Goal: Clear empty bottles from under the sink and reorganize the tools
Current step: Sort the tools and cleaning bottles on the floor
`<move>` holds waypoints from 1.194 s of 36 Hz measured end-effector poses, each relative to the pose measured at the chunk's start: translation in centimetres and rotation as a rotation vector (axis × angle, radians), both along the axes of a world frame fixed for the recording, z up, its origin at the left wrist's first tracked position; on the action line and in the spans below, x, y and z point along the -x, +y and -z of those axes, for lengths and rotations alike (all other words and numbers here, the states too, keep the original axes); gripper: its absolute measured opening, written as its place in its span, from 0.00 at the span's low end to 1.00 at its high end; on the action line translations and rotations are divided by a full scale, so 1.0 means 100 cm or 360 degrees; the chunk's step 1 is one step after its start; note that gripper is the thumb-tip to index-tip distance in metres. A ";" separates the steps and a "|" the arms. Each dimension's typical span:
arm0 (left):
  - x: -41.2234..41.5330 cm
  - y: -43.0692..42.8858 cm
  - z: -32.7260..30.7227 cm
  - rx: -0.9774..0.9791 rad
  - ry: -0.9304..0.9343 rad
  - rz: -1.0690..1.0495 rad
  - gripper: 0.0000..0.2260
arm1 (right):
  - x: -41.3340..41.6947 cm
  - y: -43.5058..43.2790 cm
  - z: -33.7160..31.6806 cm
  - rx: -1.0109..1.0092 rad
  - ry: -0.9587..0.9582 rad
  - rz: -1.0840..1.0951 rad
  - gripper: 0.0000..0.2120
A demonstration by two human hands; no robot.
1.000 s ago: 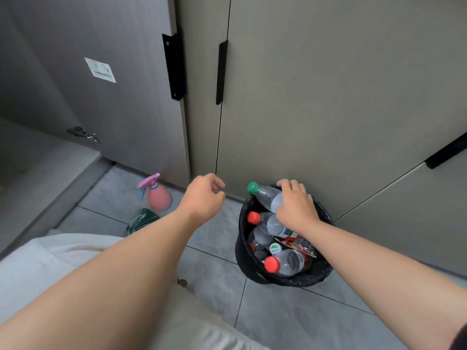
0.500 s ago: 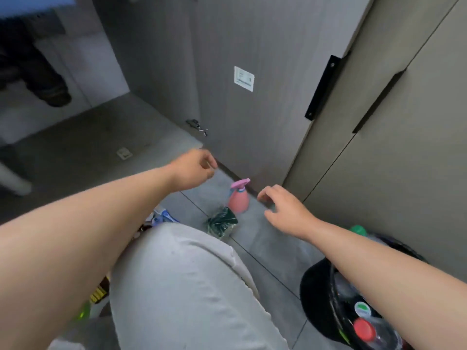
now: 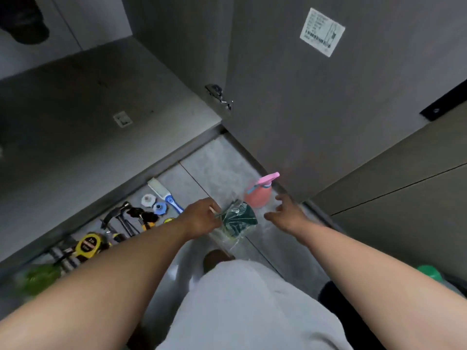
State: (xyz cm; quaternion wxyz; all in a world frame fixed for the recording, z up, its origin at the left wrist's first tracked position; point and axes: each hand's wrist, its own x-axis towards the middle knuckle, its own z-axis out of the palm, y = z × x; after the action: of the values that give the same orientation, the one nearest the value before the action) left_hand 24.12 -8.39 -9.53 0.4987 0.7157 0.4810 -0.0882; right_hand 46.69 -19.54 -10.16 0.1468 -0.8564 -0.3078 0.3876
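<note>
A clear plastic bag of green scouring pads (image 3: 237, 218) lies on the grey floor tiles. My left hand (image 3: 199, 218) pinches the bag's left edge. My right hand (image 3: 286, 213) hovers open just right of the bag, in front of a pink spray bottle (image 3: 260, 193) that stands by the open cabinet door (image 3: 316, 117). Several tools lie in a row along the cabinet's base: a yellow tape measure (image 3: 88, 245), a hammer (image 3: 118, 215), a white and blue brush (image 3: 164, 195). A green-capped bottle (image 3: 429, 271) peeks out at the lower right.
The dark cabinet floor (image 3: 88, 109) stretches left under the sink, with a black pipe part (image 3: 22, 21) at the top left. A blurred green object (image 3: 40, 276) lies at the far left. My knee in light trousers (image 3: 242, 299) fills the bottom centre.
The view swung left from the bin of bottles to the floor in front of the cabinet. My right hand left the bin. My left hand came down and took hold of the pad bag.
</note>
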 end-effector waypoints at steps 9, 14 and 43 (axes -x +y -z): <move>-0.029 -0.006 0.065 0.0094 0.0057 -0.0101 0.35 | -0.003 0.039 0.034 -0.0217 0.0180 0.0316 0.29; -0.040 -0.010 0.091 0.0099 0.0101 -0.0174 0.41 | 0.000 0.052 0.048 -0.0236 0.0209 0.0405 0.26; 0.051 0.022 0.095 0.0006 -0.0016 -0.0646 0.13 | 0.037 0.215 0.052 -0.0246 -0.0211 -0.0066 0.30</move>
State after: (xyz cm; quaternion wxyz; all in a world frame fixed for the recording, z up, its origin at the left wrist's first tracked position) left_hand 19.01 -6.15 -19.01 0.5099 0.6035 0.6128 0.0170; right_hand 43.03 1.93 -15.37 0.1838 -0.8597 -0.3635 0.3082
